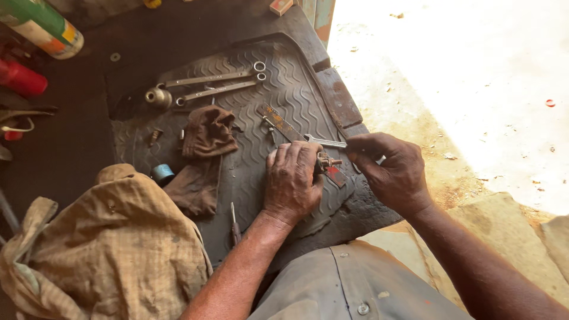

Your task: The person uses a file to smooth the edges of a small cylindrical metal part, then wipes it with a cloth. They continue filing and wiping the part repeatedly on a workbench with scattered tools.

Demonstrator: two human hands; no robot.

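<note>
Head view: left hand [291, 181] clamps a small rusty metal fitting [328, 162] on the black ribbed rubber mat [284, 83]; right hand [388, 169] grips a slim silver spanner [325, 141] at it; work looks midway

Top left corner: cylindrical can [42, 26] lying tilted, label banded green, white and orange-yellow, cut off by the frame edge. Just below it at the left edge: red cylindrical container [22, 78], no label readable. Top edge, centre-right: small rectangular box [280, 6], red-orange with a pale side, only partly in frame; no signs or screens seen.
</note>
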